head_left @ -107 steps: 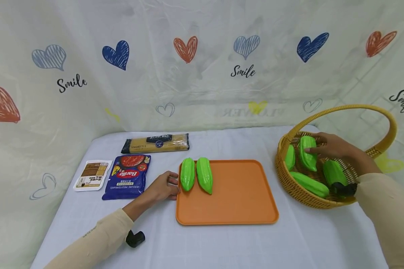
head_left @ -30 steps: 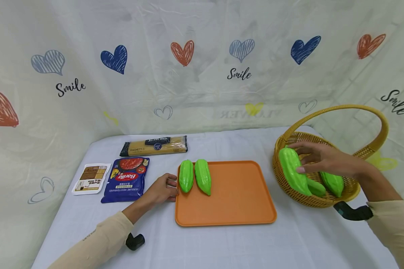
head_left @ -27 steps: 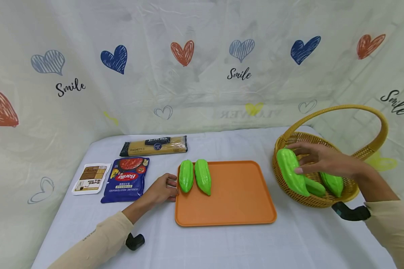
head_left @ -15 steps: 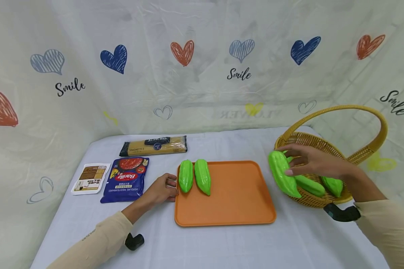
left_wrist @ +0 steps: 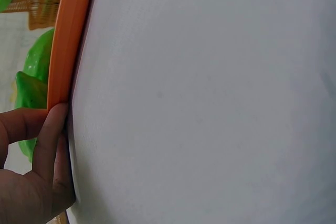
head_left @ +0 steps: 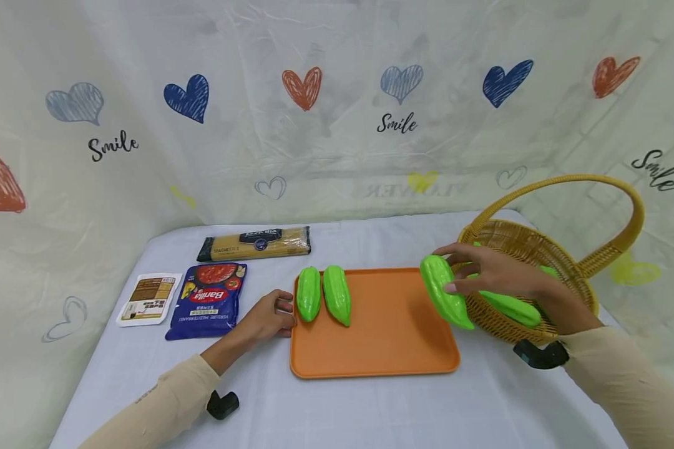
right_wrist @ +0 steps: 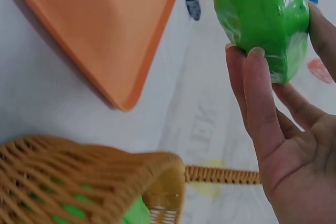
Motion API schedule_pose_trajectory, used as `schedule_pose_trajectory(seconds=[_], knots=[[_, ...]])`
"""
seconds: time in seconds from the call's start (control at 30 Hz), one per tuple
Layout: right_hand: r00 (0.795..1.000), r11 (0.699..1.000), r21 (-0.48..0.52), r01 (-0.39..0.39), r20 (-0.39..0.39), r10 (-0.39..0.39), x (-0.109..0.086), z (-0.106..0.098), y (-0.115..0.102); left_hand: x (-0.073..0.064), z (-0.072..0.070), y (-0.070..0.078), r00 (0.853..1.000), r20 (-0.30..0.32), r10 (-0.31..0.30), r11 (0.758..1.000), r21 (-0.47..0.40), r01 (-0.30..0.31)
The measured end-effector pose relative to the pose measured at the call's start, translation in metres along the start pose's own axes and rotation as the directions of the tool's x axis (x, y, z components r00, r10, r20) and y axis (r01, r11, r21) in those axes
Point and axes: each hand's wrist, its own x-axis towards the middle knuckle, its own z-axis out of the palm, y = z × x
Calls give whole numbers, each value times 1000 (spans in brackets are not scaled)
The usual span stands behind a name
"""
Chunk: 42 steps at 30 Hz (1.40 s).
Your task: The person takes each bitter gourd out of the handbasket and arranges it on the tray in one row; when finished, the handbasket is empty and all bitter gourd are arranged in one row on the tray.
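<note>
My right hand holds a glossy bright green, ridged vegetable with a pointed tip, thumb on one side and fingers on the other. It overlaps the right edge of the orange tray in the head view; in the right wrist view the vegetable is up off the table. Two matching green vegetables lie side by side at the tray's left end. There my left hand pinches the tray's left rim, as the left wrist view shows fingers on the rim.
Right of the tray stands a wicker basket with a tall arched handle. More green vegetables lie in it, partly behind my right arm. On the left are a spaghetti pack, a blue Barilla pouch and a white packet.
My right hand has lifted the green vegetable out of the basket and carried it left to the tray's right edge. My left hand has stayed at the tray's left rim.
</note>
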Motion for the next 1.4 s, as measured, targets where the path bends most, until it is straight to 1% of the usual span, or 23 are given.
schedule_pose_trajectory(seconds=[0.13,0.27,0.47,0.57,0.73,1.0,1.13,1.4], knots=[[999,996,79,-38,35,36,11,9,1,0,0,0,1000,-6,-1,1000,-7,1],[997,989,137,-51,58,43,20,18,5,1,0,-1,1000,-3,7,1000,-20,-7],[997,982,179,-50,60,40,32,30,8,2,0,-1,1000,1,7,1000,-16,-7],[998,978,203,-57,52,48,38,37,6,2,-1,-1,1000,0,3,1000,-7,-3],[998,975,212,-64,35,58,47,46,4,3,-1,-1,1000,-2,3,1000,-18,-3],[998,965,253,-64,25,59,58,55,4,3,0,-1,1000,-2,-2,1000,-22,2],[998,967,249,-60,31,53,65,59,4,3,0,0,1000,-1,-7,1000,-17,6],[998,966,250,-60,43,51,82,68,2,2,1,0,1000,-3,1,999,-35,-2]])
